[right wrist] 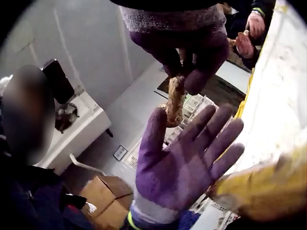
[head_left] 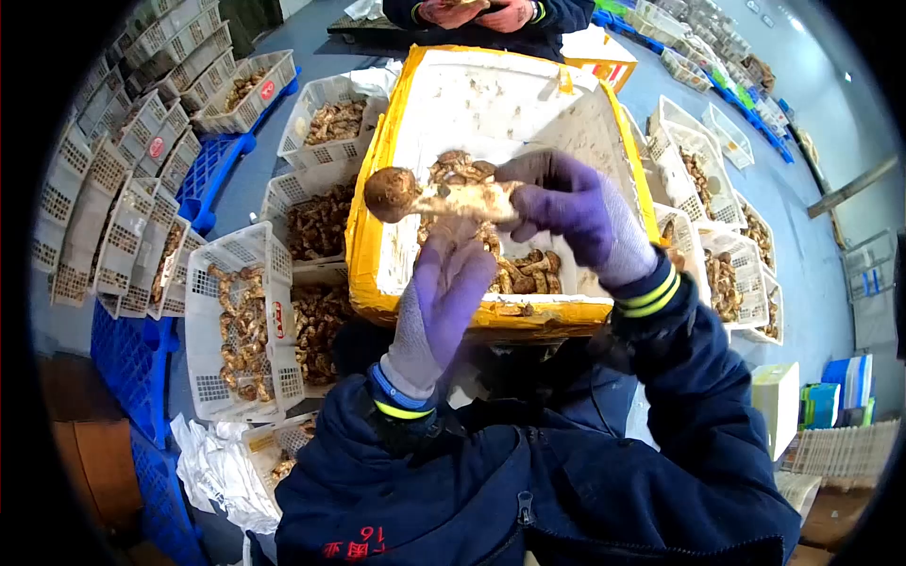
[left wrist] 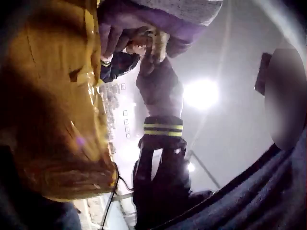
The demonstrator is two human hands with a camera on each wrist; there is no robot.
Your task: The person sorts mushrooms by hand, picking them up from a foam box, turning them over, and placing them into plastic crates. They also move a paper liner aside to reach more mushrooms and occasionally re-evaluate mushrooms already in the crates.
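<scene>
A large mushroom [head_left: 458, 200] with a round brown cap and a thick pale stem lies sideways in the air above a foam box [head_left: 595, 127] bound in yellow tape. My right hand [head_left: 576, 208], in a purple and grey glove, pinches the stem end, with the cap pointing left. Just below the stem is my left hand [head_left: 439, 297], gloved alike. In the right wrist view that left hand [right wrist: 180, 167] shows its palm with the fingers spread and holds nothing. More mushrooms [head_left: 533, 274] lie inside the box, partly hidden behind the hands.
White plastic baskets [head_left: 203, 321] of mushrooms stand left of the box, and more baskets [head_left: 746, 288] stand right. Stacked baskets [head_left: 142, 132] rest on blue pallets [head_left: 132, 368] farther left. Across the box, another person's hands [head_left: 477, 13] hold something small.
</scene>
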